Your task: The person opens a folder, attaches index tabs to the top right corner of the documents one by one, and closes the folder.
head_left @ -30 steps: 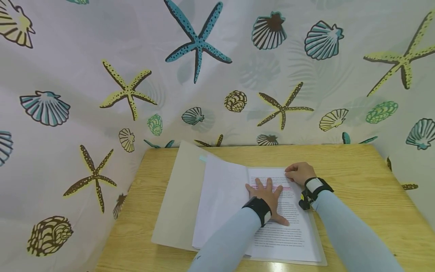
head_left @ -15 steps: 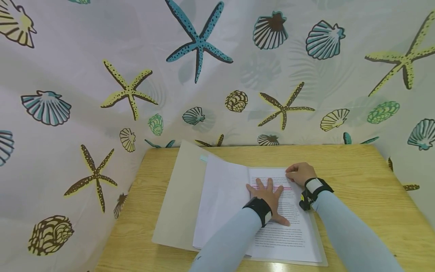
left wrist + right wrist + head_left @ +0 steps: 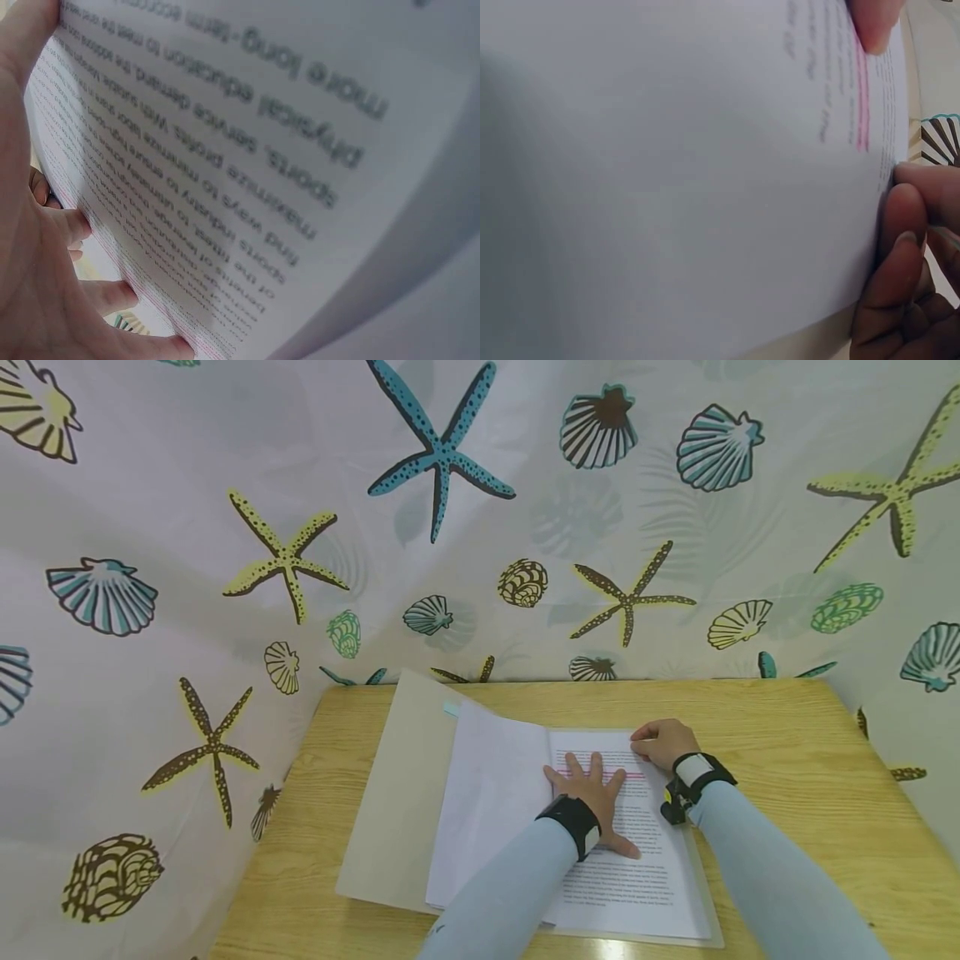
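An open cream folder (image 3: 390,827) lies on the wooden table in the head view, holding several sheets. On its right side is a printed page (image 3: 615,893) with a pink highlighted line (image 3: 862,90) near the top. My left hand (image 3: 588,797) rests on this page with its fingers spread wide. At the page's upper right corner, my right hand (image 3: 666,743) pinches the edge between thumb and fingers, seen closer in the right wrist view. A turned-over blank sheet (image 3: 487,810) leans left, partly hidden by the left forearm.
A pale blue tab (image 3: 451,708) sticks out at the top of the turned sheet. The wooden table (image 3: 795,760) runs back to a white curtain (image 3: 525,468) printed with shells and starfish, which also hangs along both sides.
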The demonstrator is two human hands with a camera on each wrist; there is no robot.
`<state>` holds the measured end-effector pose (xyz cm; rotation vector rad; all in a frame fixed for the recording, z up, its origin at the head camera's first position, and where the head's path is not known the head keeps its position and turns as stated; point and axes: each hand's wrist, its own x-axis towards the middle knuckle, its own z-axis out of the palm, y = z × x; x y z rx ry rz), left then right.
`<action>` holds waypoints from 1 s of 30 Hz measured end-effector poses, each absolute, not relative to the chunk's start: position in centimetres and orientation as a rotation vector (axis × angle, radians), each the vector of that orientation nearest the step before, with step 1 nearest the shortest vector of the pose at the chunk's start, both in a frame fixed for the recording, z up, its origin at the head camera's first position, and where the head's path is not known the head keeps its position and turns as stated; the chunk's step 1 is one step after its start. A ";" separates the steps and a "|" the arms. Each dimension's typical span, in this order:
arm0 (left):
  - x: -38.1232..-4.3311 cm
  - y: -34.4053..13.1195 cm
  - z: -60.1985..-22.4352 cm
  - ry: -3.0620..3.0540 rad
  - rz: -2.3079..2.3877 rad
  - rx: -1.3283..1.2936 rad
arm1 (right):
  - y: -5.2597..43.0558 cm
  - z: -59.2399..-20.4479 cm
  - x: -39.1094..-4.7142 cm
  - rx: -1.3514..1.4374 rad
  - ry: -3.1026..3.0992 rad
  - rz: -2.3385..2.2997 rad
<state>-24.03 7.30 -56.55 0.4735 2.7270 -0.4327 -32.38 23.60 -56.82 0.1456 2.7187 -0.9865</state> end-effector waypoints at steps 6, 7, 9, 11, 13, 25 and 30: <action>-24.0 7.3 -56.4 2.725 -0.428 0.478 | 23.7 -56.9 -32.5 0.140 2.716 -0.988; -24.0 7.3 -56.4 2.722 -0.431 0.479 | 23.7 -57.0 -32.5 0.135 2.716 -0.987; -24.0 7.3 -56.3 2.718 -0.437 0.481 | 23.8 -57.1 -32.5 0.126 2.720 -0.981; -23.9 7.3 -56.3 2.715 -0.443 0.482 | 23.9 -57.2 -32.6 0.125 2.720 -0.978; -23.9 7.3 -56.3 2.712 -0.446 0.480 | 23.9 -57.3 -32.6 0.124 2.719 -0.979; -24.0 7.3 -56.6 2.722 -0.461 0.475 | 23.7 -57.1 -32.5 0.151 2.753 -0.943; -24.0 7.3 -56.8 2.726 -0.463 0.480 | 24.5 -57.5 -32.7 0.117 2.732 -0.970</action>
